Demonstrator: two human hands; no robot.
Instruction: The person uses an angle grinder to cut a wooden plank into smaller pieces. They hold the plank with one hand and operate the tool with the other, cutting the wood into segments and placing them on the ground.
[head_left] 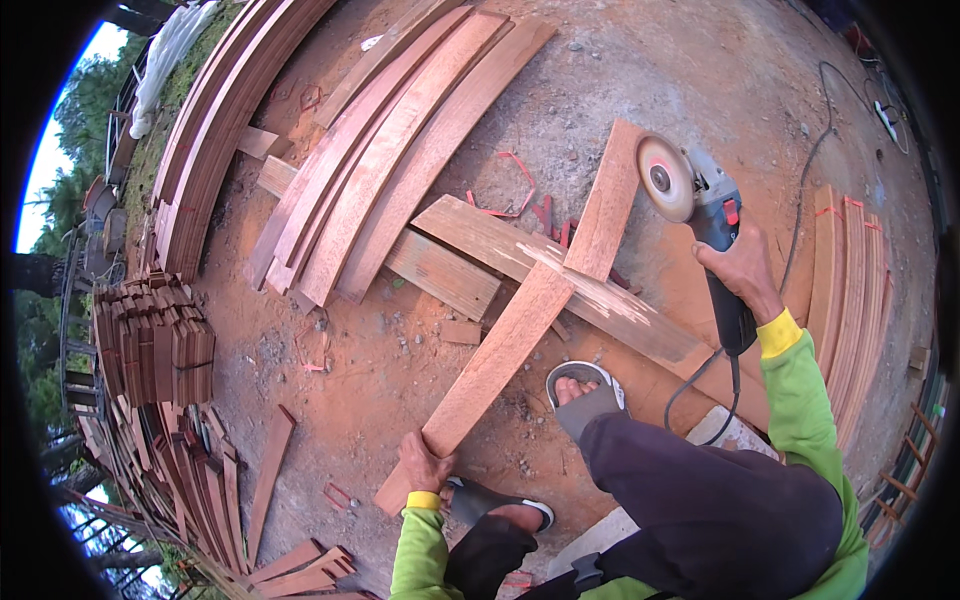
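My right hand (745,265) is wrapped round the body of a blue and black angle grinder (728,300), which has a pale round disc (664,178). The disc is at the right edge of the far end of a reddish wooden plank (520,335); I cannot tell whether they touch. My left hand (425,465) grips that plank near its close end. It lies slantwise over a weathered board (490,240), whose surface has pale scuffed patches near the crossing. The grinder's cord (690,385) loops down beside my knee.
Several loose planks (420,140) lie at the far left of centre, with a long stack (225,130) beyond. Bundled wood (160,340) and scattered offcuts (215,490) lie left. Strapped boards (850,290) stand right, near a cable (800,200). My sandalled foot (585,390) is beside the plank.
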